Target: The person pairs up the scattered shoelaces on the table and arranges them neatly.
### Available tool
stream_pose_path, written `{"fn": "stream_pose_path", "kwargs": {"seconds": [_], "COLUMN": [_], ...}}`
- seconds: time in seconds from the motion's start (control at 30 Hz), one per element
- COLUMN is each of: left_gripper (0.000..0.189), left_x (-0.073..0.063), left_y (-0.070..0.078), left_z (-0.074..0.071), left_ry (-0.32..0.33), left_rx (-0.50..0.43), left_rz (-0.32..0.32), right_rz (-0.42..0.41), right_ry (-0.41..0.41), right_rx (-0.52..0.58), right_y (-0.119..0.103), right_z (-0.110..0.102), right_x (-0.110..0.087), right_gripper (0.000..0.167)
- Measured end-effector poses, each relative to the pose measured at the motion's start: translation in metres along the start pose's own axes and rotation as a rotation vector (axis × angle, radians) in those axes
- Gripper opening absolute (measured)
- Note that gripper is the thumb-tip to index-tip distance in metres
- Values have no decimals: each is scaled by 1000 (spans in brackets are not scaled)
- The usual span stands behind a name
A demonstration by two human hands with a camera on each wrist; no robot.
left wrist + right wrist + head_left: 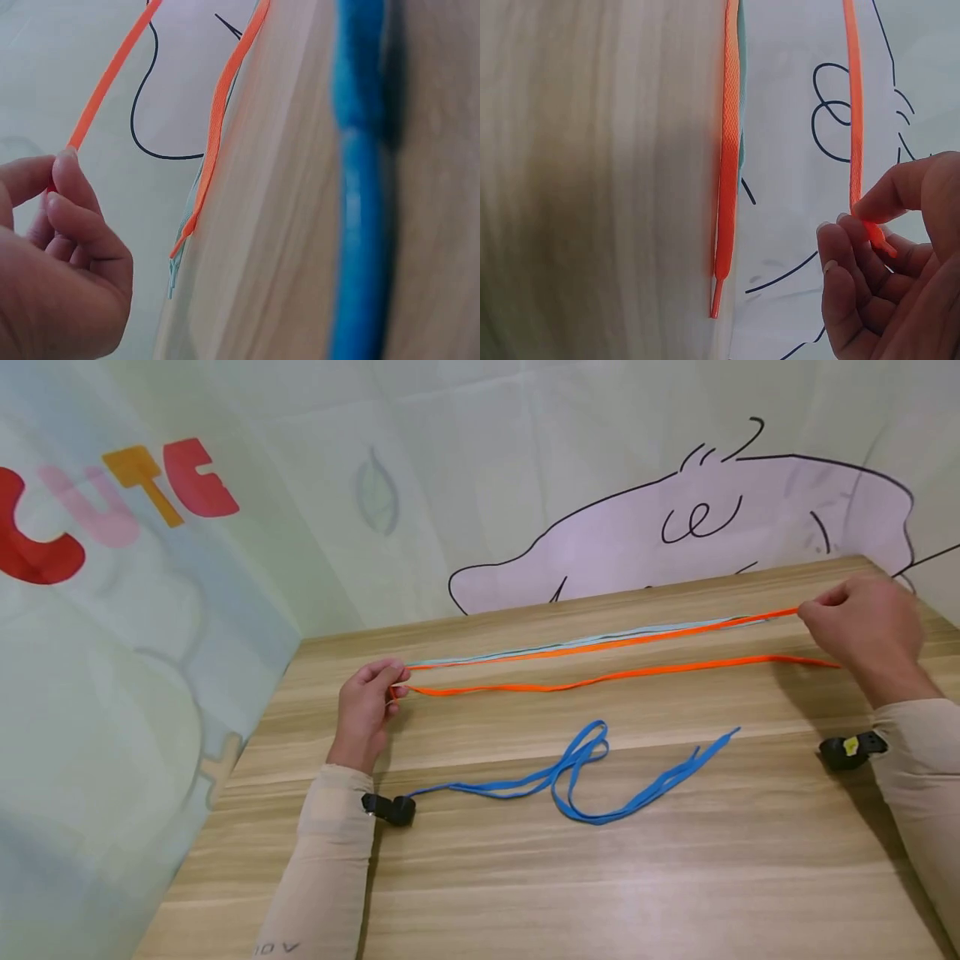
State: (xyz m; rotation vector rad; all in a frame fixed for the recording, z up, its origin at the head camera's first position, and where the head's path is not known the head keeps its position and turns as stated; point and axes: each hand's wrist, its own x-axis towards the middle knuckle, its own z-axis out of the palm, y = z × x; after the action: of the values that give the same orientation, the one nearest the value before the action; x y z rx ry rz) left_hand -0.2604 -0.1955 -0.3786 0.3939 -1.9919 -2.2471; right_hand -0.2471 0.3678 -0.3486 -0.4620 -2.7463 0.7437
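Note:
An orange shoelace (615, 645) is stretched straight between the two hands, raised off the table. The left hand (367, 706) pinches one end between thumb and fingertips. At the other end the right hand (870, 635) pinches the lace, and its tip (887, 250) pokes out past the fingers. A second orange length of shoelace (600, 680) lies stretched out on the table, nearer the person, with a tipped end in each wrist view. Partly behind the raised lace runs a pale blue shoelace (525, 652). In front lies a blue shoelace (600, 819), folded and looped.
The wood-grain table (525, 893) ends at the back against a printed cloth (337, 485) with a line drawing and coloured letters. A black wrist camera (390, 810) on the left sleeve sits by the blue lace's end; another camera (851, 750) is on the right wrist.

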Motion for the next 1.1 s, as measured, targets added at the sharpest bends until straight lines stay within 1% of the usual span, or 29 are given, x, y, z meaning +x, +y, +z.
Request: {"fn": "stream_pose_path", "kwargs": {"seconds": [0.17,0.37,0.47,0.6,0.67,0.83,1.03,1.1], "left_gripper": [24,14,18,29,29,23,34,33], "left_x": [2,3,2,1,1,2,2,2], "left_y": [0,0,0,1,1,0,0,-1], "left_z": [2,4,2,-2,-1,1,2,3], "left_ry": [-16,-35,-48,-46,-52,-64,-83,-98], "left_rx": [-30,-53,-68,-53,-44,-35,-35,-28], "left_rz": [-12,-21,-30,-48,-57,-62,-46,-49], "right_rz": [11,8,-30,-103,-121,-119,-108,-103], "right_ry": [-22,-32,-42,-71,-84,-101,-115,-123], "right_rx": [-4,-11,-14,-20,-25,-41,-38,-41], "right_y": [1,1,-1,-5,-5,-6,-7,-5], "right_z": [-1,-2,0,3,3,2,2,2], "right_x": [-2,-3,-3,-3,-3,-3,-3,-5], "right_gripper": [45,41,38,38,39,40,40,39]}}
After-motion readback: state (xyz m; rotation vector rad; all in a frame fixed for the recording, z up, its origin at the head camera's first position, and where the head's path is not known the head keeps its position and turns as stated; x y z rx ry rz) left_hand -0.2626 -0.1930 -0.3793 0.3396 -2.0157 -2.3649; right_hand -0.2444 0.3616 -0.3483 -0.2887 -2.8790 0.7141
